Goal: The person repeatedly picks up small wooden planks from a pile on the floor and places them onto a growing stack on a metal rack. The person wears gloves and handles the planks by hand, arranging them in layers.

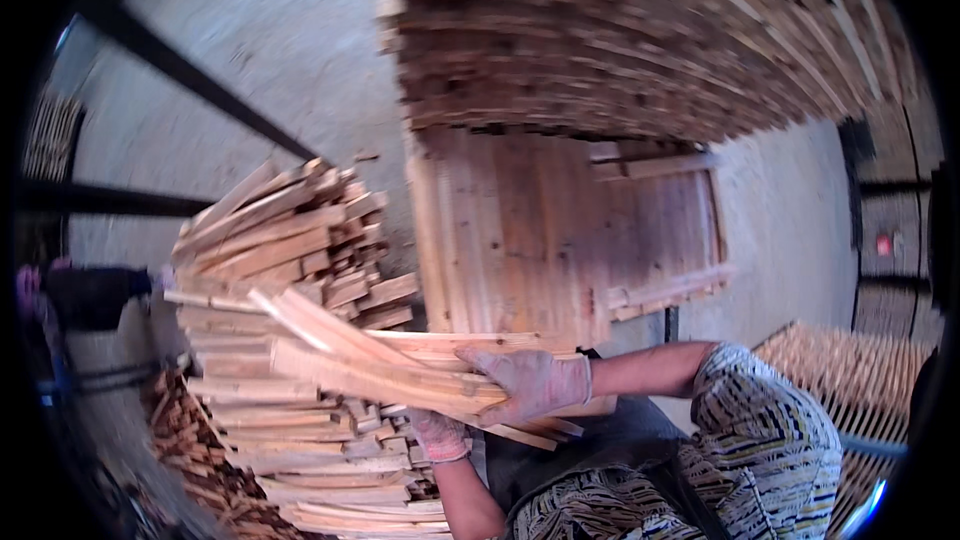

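Observation:
A loose bundle of pale wooden slats (370, 370) lies across in front of my body, its left ends fanned apart. My right hand (530, 385), in a dirty whitish work glove, is closed over the bundle's right part from above. Below the bundle, my left hand (440, 435) in a similar glove with a pinkish cuff supports it; its fingers are mostly hidden by the wood. Just beyond the hands is a broad surface of joined wooden boards (520, 230).
Stacked short wood pieces (290, 230) rise at the left, with more layered slats (320, 465) below. A tall stack of boards (600, 40) stands at the far side. Slatted wood (850, 370) is at the right. Another person (95, 300) is at the far left.

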The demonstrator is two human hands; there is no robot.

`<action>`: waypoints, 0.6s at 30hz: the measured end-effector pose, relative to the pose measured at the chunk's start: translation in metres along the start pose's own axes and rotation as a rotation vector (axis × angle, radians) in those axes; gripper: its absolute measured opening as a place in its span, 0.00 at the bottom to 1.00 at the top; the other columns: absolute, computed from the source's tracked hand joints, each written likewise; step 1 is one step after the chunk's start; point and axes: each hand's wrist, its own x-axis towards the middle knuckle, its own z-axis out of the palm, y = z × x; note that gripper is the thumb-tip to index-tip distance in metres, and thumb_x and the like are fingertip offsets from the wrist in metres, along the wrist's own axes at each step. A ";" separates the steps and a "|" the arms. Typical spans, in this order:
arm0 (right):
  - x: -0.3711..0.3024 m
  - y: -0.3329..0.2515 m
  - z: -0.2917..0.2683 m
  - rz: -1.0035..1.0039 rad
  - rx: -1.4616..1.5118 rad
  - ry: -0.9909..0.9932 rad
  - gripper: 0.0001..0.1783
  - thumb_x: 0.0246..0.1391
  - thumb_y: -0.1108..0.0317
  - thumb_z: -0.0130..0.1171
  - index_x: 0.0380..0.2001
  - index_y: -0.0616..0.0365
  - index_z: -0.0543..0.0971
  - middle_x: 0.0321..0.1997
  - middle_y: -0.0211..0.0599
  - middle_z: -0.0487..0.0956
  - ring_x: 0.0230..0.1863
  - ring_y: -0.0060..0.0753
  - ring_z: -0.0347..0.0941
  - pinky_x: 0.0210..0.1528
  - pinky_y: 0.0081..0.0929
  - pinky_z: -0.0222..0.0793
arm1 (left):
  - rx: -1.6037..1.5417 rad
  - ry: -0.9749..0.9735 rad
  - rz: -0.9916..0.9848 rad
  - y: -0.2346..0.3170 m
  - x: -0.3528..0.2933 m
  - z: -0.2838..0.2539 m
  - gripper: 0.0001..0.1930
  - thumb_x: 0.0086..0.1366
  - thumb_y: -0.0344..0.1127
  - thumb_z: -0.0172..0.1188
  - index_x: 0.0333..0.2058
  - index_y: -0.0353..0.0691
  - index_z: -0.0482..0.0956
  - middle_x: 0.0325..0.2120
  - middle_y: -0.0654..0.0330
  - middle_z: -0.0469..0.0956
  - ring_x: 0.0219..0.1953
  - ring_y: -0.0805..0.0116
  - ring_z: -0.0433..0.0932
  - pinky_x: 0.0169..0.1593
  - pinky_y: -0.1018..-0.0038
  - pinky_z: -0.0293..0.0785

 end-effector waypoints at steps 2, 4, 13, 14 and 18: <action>-0.038 0.010 -0.037 -0.053 -0.055 -0.038 0.51 0.49 0.41 0.65 0.69 0.57 0.58 0.57 0.63 0.72 0.57 0.55 0.73 0.59 0.40 0.69 | 0.110 -0.067 -0.006 -0.001 -0.005 0.009 0.43 0.61 0.66 0.59 0.64 0.40 0.62 0.60 0.54 0.68 0.60 0.55 0.68 0.65 0.58 0.64; -0.066 0.015 -0.065 -0.117 -0.101 0.076 0.51 0.47 0.40 0.66 0.68 0.56 0.60 0.57 0.61 0.73 0.57 0.54 0.73 0.58 0.40 0.69 | 0.314 -0.057 0.071 0.011 -0.017 0.048 0.47 0.55 0.66 0.64 0.63 0.37 0.62 0.58 0.54 0.69 0.57 0.54 0.71 0.63 0.57 0.68; -0.095 0.033 -0.104 -0.270 0.334 0.256 0.49 0.46 0.42 0.71 0.64 0.56 0.61 0.61 0.50 0.71 0.62 0.48 0.69 0.60 0.37 0.67 | 0.551 -0.472 0.200 -0.001 -0.030 0.191 0.52 0.49 0.50 0.76 0.67 0.41 0.55 0.57 0.54 0.66 0.57 0.56 0.71 0.60 0.61 0.71; -0.104 0.032 -0.112 -0.252 0.354 0.275 0.49 0.47 0.45 0.72 0.64 0.56 0.61 0.61 0.49 0.71 0.62 0.48 0.69 0.61 0.37 0.67 | 0.606 -0.430 0.219 0.000 -0.030 0.194 0.52 0.50 0.50 0.76 0.67 0.42 0.54 0.58 0.54 0.66 0.57 0.56 0.70 0.60 0.61 0.71; -0.112 0.045 -0.124 -0.407 0.271 0.442 0.45 0.46 0.53 0.75 0.61 0.56 0.62 0.60 0.50 0.70 0.61 0.50 0.70 0.61 0.39 0.68 | 0.724 -0.379 0.215 -0.004 -0.025 0.205 0.51 0.49 0.48 0.77 0.66 0.41 0.55 0.58 0.54 0.66 0.57 0.57 0.70 0.59 0.61 0.71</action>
